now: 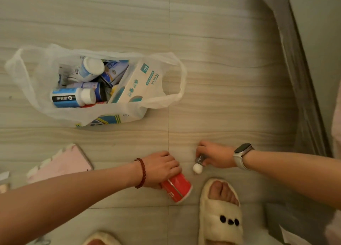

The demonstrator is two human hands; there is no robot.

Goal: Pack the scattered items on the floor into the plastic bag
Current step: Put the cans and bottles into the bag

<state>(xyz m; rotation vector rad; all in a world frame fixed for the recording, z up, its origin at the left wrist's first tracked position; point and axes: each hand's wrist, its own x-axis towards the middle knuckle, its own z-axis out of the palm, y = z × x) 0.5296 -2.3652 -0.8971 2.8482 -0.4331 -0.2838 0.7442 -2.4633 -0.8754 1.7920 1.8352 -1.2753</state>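
- Nearest to me stood the slipper (220,213) on the right foot, with a second slipper's toe (100,238) at the bottom edge; both crowded the ground just below the hands.
- My left hand (158,168) had its grip wrapped over the top of a red can (177,187), which lay tilted on the floor (230,97), just beside the slipper.
- My right hand (215,155) pinched a small grey bottle (199,162) with a white cap, cap pointing down toward me; whether it had left the floor I could not tell.
- I judged this as the pick-up step, both hands closed on what looked like the last loose items.
- To the left lay a pink foam mat piece (60,162) with a notched edge, near the left forearm but apart from it.
- Farther out the plastic bag (36,89) sat on the floor with its mouth spread and both handles flopped outward. It already held a tissue pack (136,82), a blue-labelled bottle (70,98) and a white-capped jar (88,69).
- The next move, as I read it, called for lifting both items and carrying them forward and left over bare floor, well clear of obstacles.
- Free room inside the bag looked scarce; the near rim, slack and low, seemed the easiest way in.
- A curtain (295,60) bounded the right side, well apart from the path.
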